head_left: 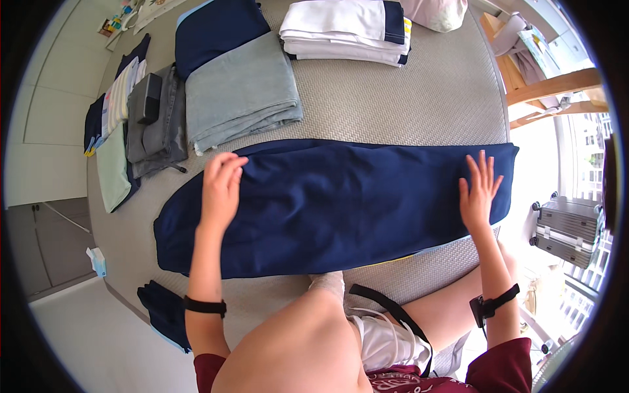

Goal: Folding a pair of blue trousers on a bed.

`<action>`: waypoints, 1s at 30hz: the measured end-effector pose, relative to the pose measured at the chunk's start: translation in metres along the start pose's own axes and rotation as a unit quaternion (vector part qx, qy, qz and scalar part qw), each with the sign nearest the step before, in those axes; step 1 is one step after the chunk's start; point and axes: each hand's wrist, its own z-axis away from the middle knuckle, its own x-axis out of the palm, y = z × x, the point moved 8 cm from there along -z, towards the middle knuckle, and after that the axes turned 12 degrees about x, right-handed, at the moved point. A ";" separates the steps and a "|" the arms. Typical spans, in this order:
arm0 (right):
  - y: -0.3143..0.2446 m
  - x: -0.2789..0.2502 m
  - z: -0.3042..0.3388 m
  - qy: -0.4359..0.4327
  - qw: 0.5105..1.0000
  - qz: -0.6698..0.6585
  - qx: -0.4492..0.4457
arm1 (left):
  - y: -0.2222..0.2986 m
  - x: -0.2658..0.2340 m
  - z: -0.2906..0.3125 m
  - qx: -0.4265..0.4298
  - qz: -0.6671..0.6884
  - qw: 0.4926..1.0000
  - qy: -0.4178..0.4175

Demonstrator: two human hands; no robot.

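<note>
Bare mat (393, 98) beyond navy cloth (341, 203) — folded piles (242, 92) left.

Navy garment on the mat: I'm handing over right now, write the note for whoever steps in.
Left hand: open, palm flat on the navy garment, toward its left part. No grip.
Right hand: open, fingers spread, flat on the garment's right end.
The garment lies stretched lengthwise across the woven mat, in front of the person's knees.
Done: folded grey-green trousers, a white folded stack and other folded clothes sit at the mat's far side.
Left: the navy garment lies long, not yet folded small like the stacks.
</note>
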 end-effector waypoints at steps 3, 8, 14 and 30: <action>0.051 0.006 -0.014 0.045 0.997 0.028 0.048 | -0.026 0.010 -0.018 -0.011 0.020 0.993 -0.113; 0.120 0.036 -0.018 0.004 0.981 0.078 0.175 | -0.046 0.026 -0.025 -0.048 0.020 0.979 -0.198; 0.119 0.037 -0.018 0.004 0.979 0.072 0.191 | -0.094 0.032 -0.013 -0.190 0.117 0.962 -0.156; -0.025 0.003 -0.032 0.062 0.992 -0.103 -0.032 | -0.109 0.039 0.006 -0.153 0.148 0.975 -0.058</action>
